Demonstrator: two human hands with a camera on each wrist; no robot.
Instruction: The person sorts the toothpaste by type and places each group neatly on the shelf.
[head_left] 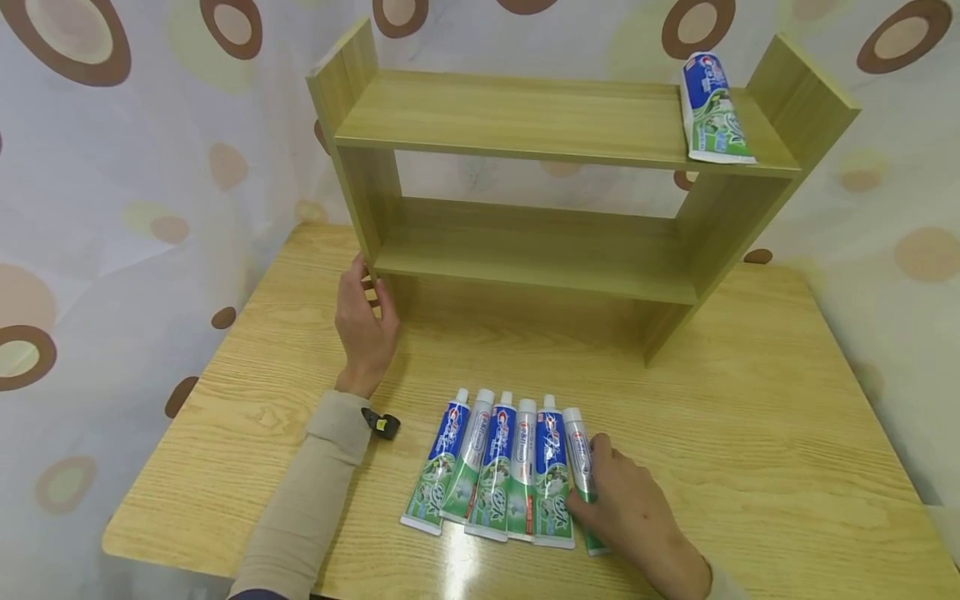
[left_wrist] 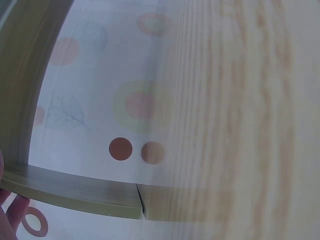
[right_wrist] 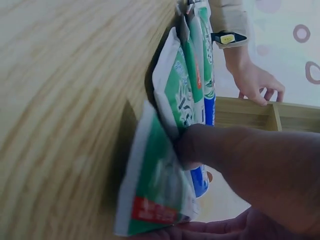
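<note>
My left hand (head_left: 366, 323) grips the lower left edge of a wooden two-tier shelf (head_left: 540, 250), thumb in front and fingers behind the side panel. In the left wrist view only some fingers (left_wrist: 17, 212) show against the panel. On the table, my right hand (head_left: 633, 504) holds the rightmost toothpaste tube (head_left: 579, 450), silver and green, between thumb and fingers. In the right wrist view that tube's flat end (right_wrist: 157, 190) tilts up from the table. Beside it, touching the thumb, lies a blue and green toothpaste tube (head_left: 552, 475).
Several more toothpaste tubes, such as a blue and green one (head_left: 438, 471), lie in a row to the left, caps toward the shelf. Another toothpaste tube (head_left: 712, 108) lies at the right end of the upper board. The wooden table (head_left: 750, 433) meets patterned walls behind and at both sides.
</note>
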